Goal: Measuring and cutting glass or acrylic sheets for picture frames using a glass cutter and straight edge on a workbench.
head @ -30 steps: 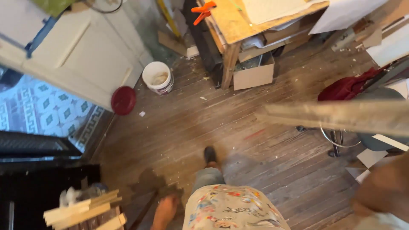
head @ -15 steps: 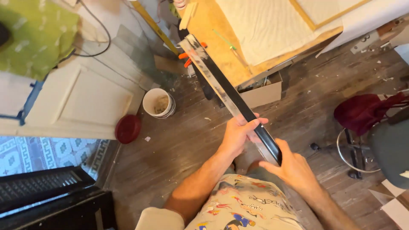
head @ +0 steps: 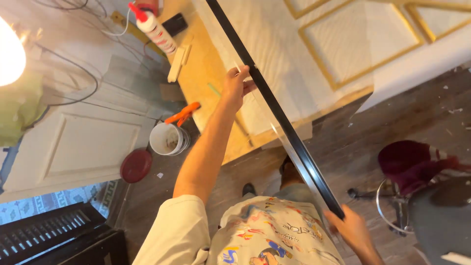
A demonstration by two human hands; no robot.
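Black, glossy, long thin moulding strip (head: 274,110) gripped at both ends: left hand (head: 234,87) fingers curled on it, right hand (head: 352,230) clamped likewise, above pale panelled board (head: 343,44).

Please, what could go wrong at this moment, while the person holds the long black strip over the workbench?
1. The long black strip is held only by the left hand partway along it and the right hand at its near end, so its far end may swing.
2. That far end passes close to the glue bottle on the workbench and might knock it over.
3. The white bucket and red lid lie on the floor near the feet, a possible trip hazard.
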